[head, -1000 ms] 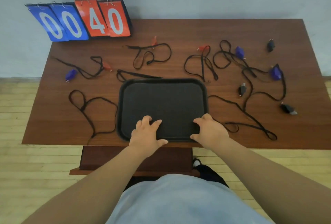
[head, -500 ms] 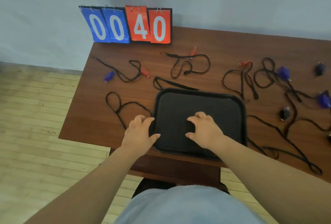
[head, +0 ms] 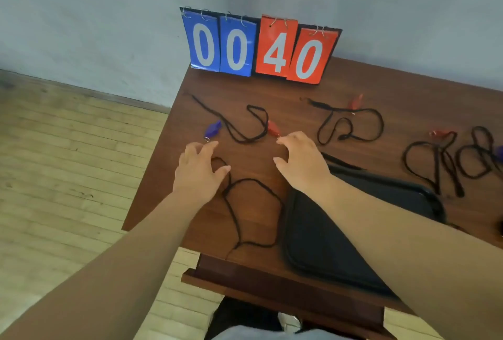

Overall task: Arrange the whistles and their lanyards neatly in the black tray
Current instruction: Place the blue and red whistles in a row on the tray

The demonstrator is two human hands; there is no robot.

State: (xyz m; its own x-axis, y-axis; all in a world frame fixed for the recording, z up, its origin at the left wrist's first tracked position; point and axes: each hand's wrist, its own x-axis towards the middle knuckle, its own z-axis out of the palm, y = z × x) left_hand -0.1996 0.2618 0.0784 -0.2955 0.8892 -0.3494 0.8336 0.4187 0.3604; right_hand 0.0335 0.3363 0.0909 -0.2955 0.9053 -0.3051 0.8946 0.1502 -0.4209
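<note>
The black tray [head: 321, 233] lies at the table's near edge, partly under my right forearm, with nothing visible in it. My left hand [head: 200, 168] hovers with fingers spread just below a blue whistle [head: 212, 129] and over one loop of a loose black lanyard [head: 253, 184]. My right hand [head: 300, 160] is spread too, fingertips close to a red whistle [head: 273, 129] on its black cord [head: 253, 124]. Neither hand holds anything. Another red whistle [head: 357, 101] with a looped lanyard [head: 351, 127] lies farther right.
A flip scoreboard [head: 258, 46] reading 0040 stands at the table's far left corner against the wall. More tangled black lanyards [head: 446, 165] lie at the right. The table's left edge [head: 152, 160] is close to my left hand, with wooden floor beyond.
Both hands left the tray and reached forward and left toward the blue and red whistles. My view swung left, so the right-hand whistles dropped out of sight.
</note>
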